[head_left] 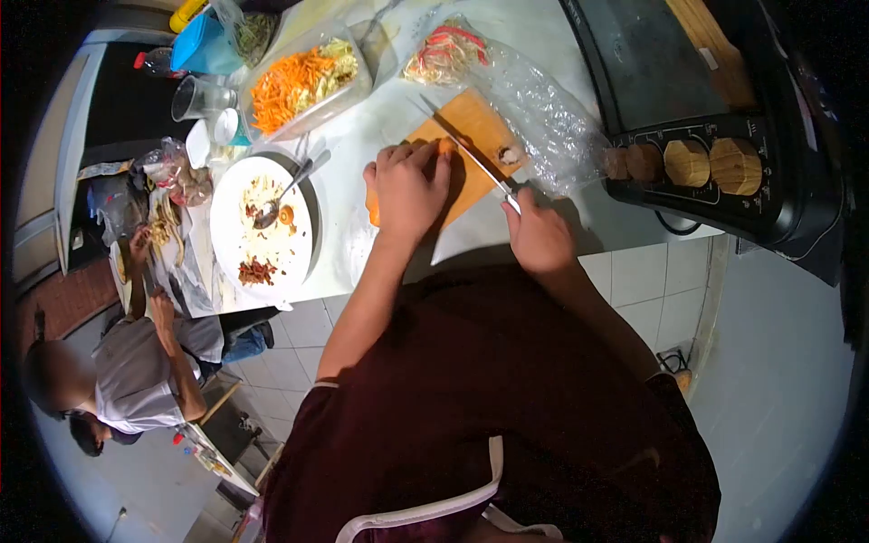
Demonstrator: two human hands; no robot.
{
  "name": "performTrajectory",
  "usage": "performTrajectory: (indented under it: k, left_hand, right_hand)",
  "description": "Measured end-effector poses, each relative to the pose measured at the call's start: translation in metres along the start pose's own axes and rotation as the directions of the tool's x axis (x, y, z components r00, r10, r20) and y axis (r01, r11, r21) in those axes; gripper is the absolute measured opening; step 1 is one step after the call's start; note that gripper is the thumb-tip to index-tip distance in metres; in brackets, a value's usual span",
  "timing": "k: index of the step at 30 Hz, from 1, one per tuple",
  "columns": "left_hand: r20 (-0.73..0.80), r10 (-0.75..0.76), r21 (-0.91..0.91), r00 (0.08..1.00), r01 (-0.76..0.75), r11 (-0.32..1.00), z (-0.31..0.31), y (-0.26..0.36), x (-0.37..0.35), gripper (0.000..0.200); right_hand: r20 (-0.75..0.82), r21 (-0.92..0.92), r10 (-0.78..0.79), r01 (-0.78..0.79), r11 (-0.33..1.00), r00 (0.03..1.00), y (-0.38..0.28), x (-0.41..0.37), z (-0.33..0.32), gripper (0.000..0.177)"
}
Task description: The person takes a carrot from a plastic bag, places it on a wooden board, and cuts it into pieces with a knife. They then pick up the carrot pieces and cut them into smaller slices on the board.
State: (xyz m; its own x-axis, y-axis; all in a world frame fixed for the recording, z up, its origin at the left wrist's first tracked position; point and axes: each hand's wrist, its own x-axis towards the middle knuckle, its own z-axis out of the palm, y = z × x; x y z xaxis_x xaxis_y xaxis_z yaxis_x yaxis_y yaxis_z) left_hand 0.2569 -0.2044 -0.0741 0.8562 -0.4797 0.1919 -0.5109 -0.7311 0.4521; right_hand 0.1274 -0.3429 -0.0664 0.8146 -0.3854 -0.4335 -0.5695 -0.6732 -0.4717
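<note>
My left hand (409, 192) is closed over a carrot (446, 146) on the wooden cutting board (482, 118), its fingers hiding most of it. The orange tip shows beside my fingertips, close to the knife blade. In my right hand (543, 237) is the white handle of a knife (484, 164), its long blade slanting across the board toward the far left. A small brown and white piece (510, 156) lies on the board to the right of the blade.
Left of the board are a white plate (303, 240) with a spoon (266, 214) and food bits, and a plastic container (364, 88) of shredded carrot and cabbage. Rightward lie a clear plastic bag (543, 118) and a black oven (724, 199). Another person (136, 371) works at far left.
</note>
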Motion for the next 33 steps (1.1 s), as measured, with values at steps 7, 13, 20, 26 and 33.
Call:
performTrajectory:
  k: [7, 13, 20, 26, 33]
  left_hand:
    - [0.015, -0.045, -0.043, 0.999, 0.046, 0.998, 0.003, -0.007, 0.004, 0.018]
    - [0.038, -0.062, -0.043, 0.997, 0.064, 0.997, -0.004, -0.002, 0.007, 0.014]
    - [0.049, -0.087, -0.039, 0.995, 0.089, 0.995, -0.002, -0.004, 0.007, 0.021]
    - [0.045, -0.079, -0.056, 0.996, 0.082, 0.995, -0.001, -0.005, 0.005, 0.021]
    - [0.039, -0.055, -0.067, 0.998, 0.057, 0.996, 0.0, -0.008, 0.006, 0.02]
  right_hand:
    - [-0.143, 0.069, -0.098, 0.108, 0.992, 0.985, 0.002, 0.006, 0.002, 0.033]
    - [-0.132, 0.085, -0.146, 0.158, 0.984, 0.98, -0.007, 0.002, -0.008, 0.035]
    - [-0.037, 0.125, -0.078, 0.083, 0.989, 0.996, -0.012, 0.001, -0.004, 0.033]
    - [-0.084, 0.134, -0.109, 0.119, 0.984, 0.991, -0.012, 0.002, 0.0, 0.032]
    - [-0.078, 0.143, -0.123, 0.133, 0.981, 0.989, -0.012, 0.002, -0.001, 0.034]
